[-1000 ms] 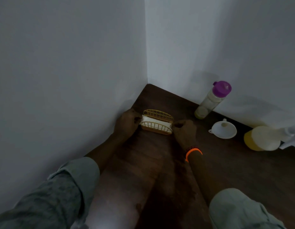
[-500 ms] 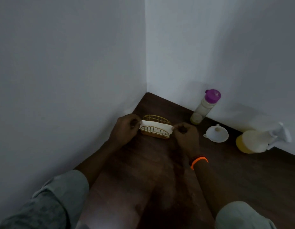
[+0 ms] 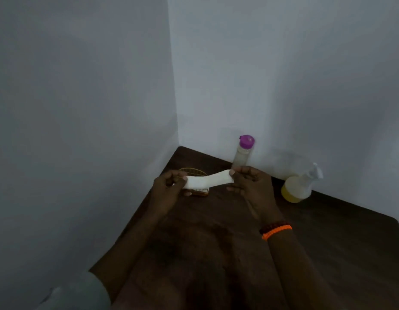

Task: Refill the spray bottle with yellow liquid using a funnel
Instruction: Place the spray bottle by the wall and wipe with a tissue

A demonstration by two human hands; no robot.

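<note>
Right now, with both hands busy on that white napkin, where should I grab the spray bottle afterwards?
Probably take the spray bottle round its neck, just under the white trigger head, coming from the front with the right hand. It stands upright close to the wall, nozzle pointing right, so the back is hard to reach and the round yellow-filled body looks wide for one hand.

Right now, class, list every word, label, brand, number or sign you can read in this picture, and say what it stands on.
None can be read. The spray bottle, the purple-capped bottle, the white cloth and the wire holder show no legible print; the picture is dim and blurred.
</note>
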